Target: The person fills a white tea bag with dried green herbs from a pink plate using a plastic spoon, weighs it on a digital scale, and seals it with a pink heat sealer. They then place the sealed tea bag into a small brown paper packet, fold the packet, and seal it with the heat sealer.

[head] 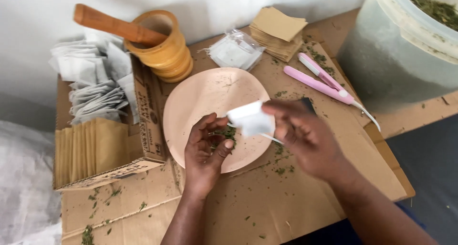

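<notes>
Bag over plate.
I see right hand (305, 135) pinching a white paper bag (250, 120); left hand (207, 149) cupped loose above pink plate (200, 99).

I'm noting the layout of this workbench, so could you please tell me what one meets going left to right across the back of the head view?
White sachets → wooden mortar → clear packet → stack of brown paper squares → pink sealer tool → large plastic bucket.

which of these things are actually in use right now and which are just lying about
In use:
right hand
small white paper sachet
left hand
green dried herb pinch
round pink plate

Lying about:
wooden mortar with pestle
pink flat sealing tongs
tan paper square stack
big translucent herb bucket
</notes>
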